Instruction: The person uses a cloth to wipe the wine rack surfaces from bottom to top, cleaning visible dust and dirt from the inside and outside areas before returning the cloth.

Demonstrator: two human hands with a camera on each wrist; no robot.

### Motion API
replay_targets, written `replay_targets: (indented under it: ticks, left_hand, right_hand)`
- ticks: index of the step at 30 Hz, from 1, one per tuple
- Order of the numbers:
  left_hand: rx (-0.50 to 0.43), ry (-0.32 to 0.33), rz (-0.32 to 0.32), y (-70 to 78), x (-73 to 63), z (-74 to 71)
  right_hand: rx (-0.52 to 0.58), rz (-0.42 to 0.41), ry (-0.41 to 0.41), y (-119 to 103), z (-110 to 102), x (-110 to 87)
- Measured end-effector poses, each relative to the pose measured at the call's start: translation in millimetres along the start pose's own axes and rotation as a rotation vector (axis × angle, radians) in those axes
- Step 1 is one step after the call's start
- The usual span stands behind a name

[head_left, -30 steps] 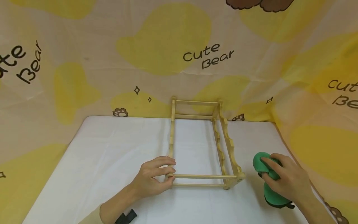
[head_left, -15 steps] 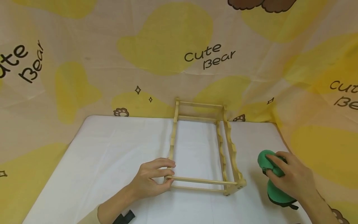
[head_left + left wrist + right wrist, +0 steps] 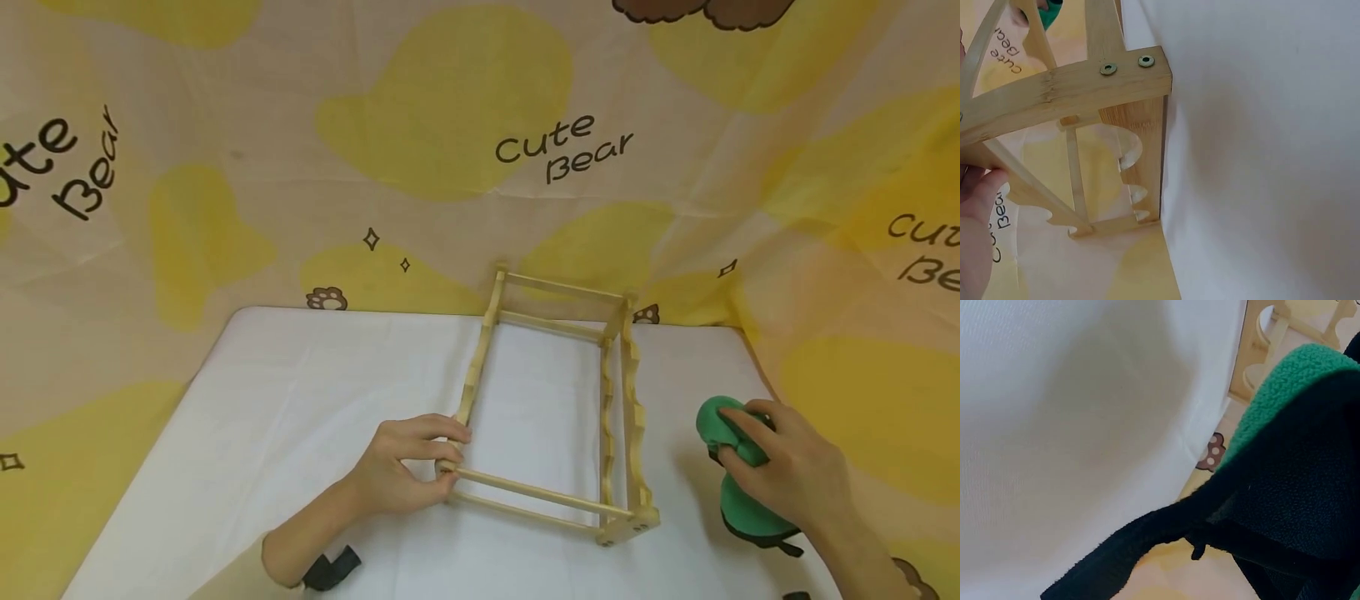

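A pale wooden rack with scalloped side rails lies lengthwise on the table, slanting to the right at its far end. My left hand pinches its near left corner between thumb and fingers. In the left wrist view, two metal screws show on the rack's end piece. My right hand grips a bunched green fleecy cloth with black trim, right of the rack and apart from it. In the right wrist view, the cloth shows a dark inner side and a dangling black strap.
The white tabletop runs back to a yellow-patterned fabric backdrop with printed words and paw prints. That fabric also rises along the right side, close to my right hand. A black band shows beneath my left wrist.
The rack has turned clockwise, its far end swinging right and its near right corner coming closer to me. My right hand and the green cloth have shifted slightly right and away.
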State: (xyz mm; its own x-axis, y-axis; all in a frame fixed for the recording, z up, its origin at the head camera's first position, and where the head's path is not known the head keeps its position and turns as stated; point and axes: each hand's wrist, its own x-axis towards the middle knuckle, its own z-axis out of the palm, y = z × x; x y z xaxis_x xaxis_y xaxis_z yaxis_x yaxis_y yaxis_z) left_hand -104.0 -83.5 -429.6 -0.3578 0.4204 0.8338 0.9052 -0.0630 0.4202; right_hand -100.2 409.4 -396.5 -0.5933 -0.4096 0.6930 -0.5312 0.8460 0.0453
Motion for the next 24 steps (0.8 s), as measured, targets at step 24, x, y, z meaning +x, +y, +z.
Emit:
replay_targets:
  ticks: [24]
  left_hand:
    - [-0.134, 0.010, -0.179, -13.5, 5.1, -7.8]
  right_hand:
    - [-0.001, 0.029, -0.045, 3, 4, -5.9]
